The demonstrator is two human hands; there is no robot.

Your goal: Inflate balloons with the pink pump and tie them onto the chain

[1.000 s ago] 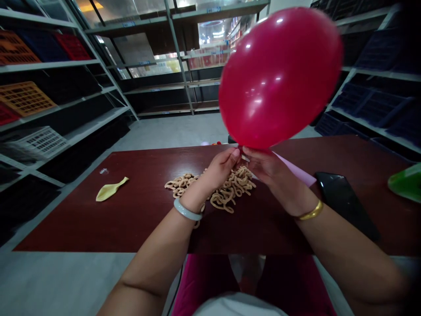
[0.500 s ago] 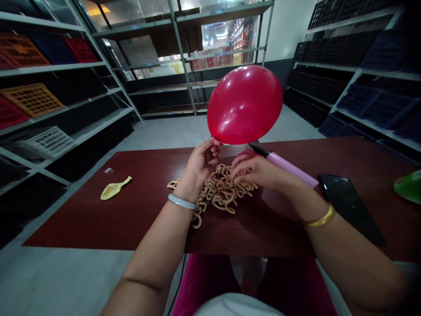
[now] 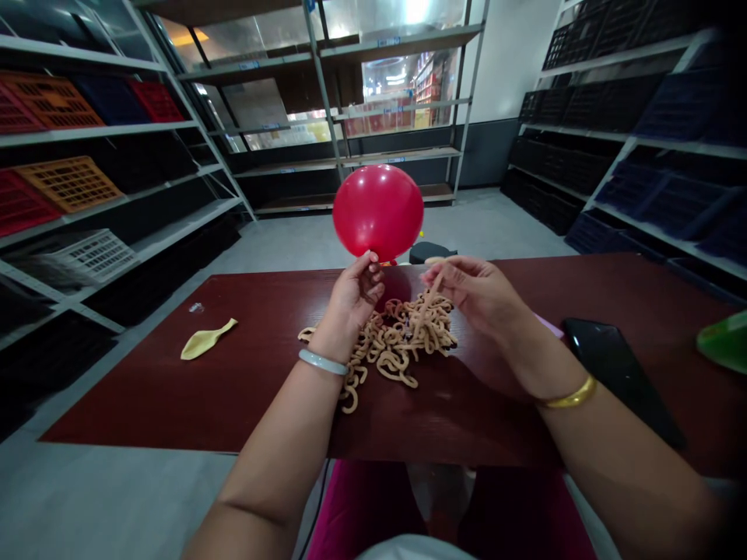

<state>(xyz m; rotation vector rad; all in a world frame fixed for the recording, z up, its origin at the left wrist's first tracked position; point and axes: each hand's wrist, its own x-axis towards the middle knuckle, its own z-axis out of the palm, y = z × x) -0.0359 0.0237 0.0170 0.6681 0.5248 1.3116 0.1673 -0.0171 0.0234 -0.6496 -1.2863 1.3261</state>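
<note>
A red inflated balloon [image 3: 378,210] stands above the far table edge, its neck pinched in the fingers of my left hand [image 3: 357,292]. To the right, my right hand [image 3: 474,289] has its fingers closed on a tan rubber band [image 3: 430,302], which hangs down from the fingertips. Beneath and between both hands lies a tangled pile of tan rubber bands [image 3: 397,365]. A limp yellow balloon [image 3: 205,344] rests flat on the left part of the table, well away from my left hand.
The dark red table [image 3: 175,404] also carries a black phone [image 3: 618,373], a green object [image 3: 727,342] at the right edge and a small clear scrap [image 3: 197,308]. A pink item [image 3: 549,325] is mostly hidden behind my right arm. Shelves with crates [image 3: 70,184] line the sides.
My right hand has risen from the pile with a rubber band in its fingers. The red balloon has swung left and looks smaller, its neck still in my left hand.
</note>
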